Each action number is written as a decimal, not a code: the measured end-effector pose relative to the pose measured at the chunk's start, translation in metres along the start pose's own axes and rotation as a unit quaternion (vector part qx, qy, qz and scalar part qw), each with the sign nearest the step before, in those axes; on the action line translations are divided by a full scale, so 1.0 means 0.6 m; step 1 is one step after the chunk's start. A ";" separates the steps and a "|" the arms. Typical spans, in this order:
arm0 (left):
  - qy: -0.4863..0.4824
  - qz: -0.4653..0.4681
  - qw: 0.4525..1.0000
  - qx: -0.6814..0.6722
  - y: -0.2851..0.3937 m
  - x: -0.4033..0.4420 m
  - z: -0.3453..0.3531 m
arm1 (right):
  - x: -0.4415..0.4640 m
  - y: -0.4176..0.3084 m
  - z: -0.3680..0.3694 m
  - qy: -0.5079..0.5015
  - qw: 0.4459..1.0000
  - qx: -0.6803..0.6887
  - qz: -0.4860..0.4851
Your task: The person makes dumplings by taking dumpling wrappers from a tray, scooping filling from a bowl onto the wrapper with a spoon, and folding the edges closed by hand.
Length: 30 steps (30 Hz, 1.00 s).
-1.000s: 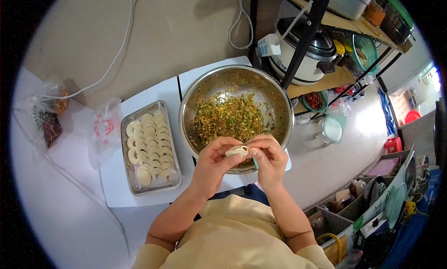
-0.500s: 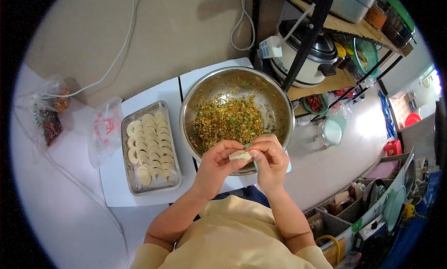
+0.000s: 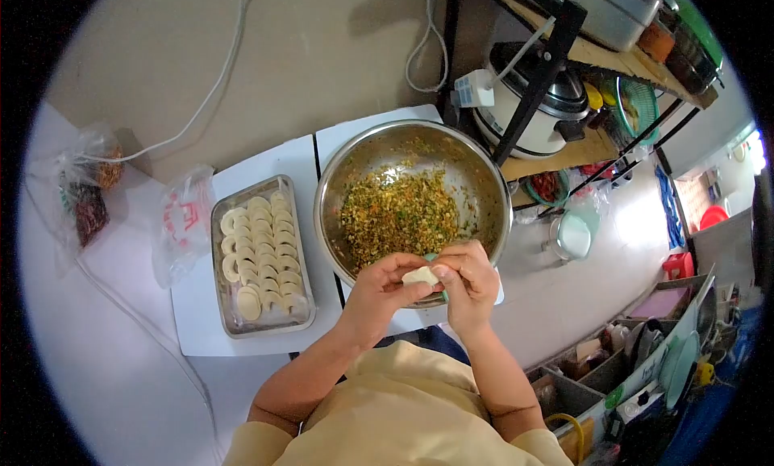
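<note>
A pale, folded dumpling (image 3: 418, 277) is pinched between my two hands, over the near rim of a big steel bowl (image 3: 322, 248). My left hand (image 3: 379, 293) grips its left side with thumb and fingers. At its right end, the closed fingers of my right hand (image 3: 469, 282) press the dough. A thin teal utensil is tucked in the right hand too, mostly hidden by the fingers. Chopped filling (image 3: 395, 216) of yellow, green and orange bits lies in the bowl. Left of it, a metal tray (image 3: 228, 327) holds rows of crescent dumplings and a few round wrappers (image 3: 249, 303).
The bowl and tray stand on a white table (image 3: 193, 337). Plastic bags (image 3: 181, 224) lie to the left. A shelf post (image 3: 538, 83) and a rice cooker (image 3: 524, 127) are close by the bowl's far right. Storage bins (image 3: 564, 385) sit at lower right.
The dumpling has turned slightly in my fingers and shows more of its pale face. Both hands stay almost in place; the whole view has shifted a little.
</note>
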<state>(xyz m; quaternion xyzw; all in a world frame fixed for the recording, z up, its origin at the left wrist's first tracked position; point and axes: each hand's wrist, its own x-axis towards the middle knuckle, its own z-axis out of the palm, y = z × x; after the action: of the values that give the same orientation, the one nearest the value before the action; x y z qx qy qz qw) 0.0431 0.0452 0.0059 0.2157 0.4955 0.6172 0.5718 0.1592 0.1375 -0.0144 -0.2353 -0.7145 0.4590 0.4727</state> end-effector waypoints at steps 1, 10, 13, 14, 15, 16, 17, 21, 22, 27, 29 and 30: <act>0.000 -0.005 1.000 -0.013 -0.001 0.001 -0.002 | 0.001 0.000 0.001 0.001 1.000 0.020 0.014; 0.018 -0.008 0.999 0.043 0.003 0.000 -0.002 | 0.001 -0.010 0.000 -0.022 0.999 -0.044 0.008; 0.020 -0.012 1.000 0.021 0.013 0.003 0.003 | 0.009 -0.026 0.003 0.004 0.988 0.083 0.133; 0.020 -0.012 1.000 0.021 0.014 0.004 0.000 | 0.010 -0.025 0.004 0.004 0.988 0.083 0.133; 0.020 -0.005 0.999 0.030 0.013 0.004 -0.004 | 0.011 -0.023 0.004 -0.007 0.985 0.102 0.137; 0.020 0.001 0.999 0.040 0.013 0.004 -0.007 | 0.010 -0.021 0.004 -0.017 0.983 0.120 0.140; 0.019 0.000 0.999 0.040 0.012 0.003 -0.009 | 0.007 -0.014 0.003 -0.016 0.983 0.119 0.140; 0.013 0.012 0.995 0.095 0.010 0.001 -0.010 | -0.005 0.006 0.005 -0.017 0.998 0.014 0.058; 0.014 0.011 0.994 0.103 0.010 0.001 -0.009 | -0.006 0.006 0.006 -0.003 0.998 0.011 0.062; 0.008 -0.004 0.997 0.076 0.015 0.006 -0.025 | 0.010 -0.001 -0.003 -0.020 0.993 0.053 0.100; 0.004 -0.004 0.997 0.083 0.018 0.007 -0.027 | 0.014 0.000 -0.006 -0.032 0.995 0.040 0.082; -0.006 0.001 0.995 0.100 0.020 0.006 -0.026 | 0.016 -0.001 -0.007 -0.064 0.997 -0.009 0.044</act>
<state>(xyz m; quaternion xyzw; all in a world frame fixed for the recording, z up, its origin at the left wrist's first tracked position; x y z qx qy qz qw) 0.0232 0.0445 0.0087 0.2763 0.5508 0.5638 0.5499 0.1591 0.1463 -0.0088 -0.2409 -0.7367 0.4869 0.4028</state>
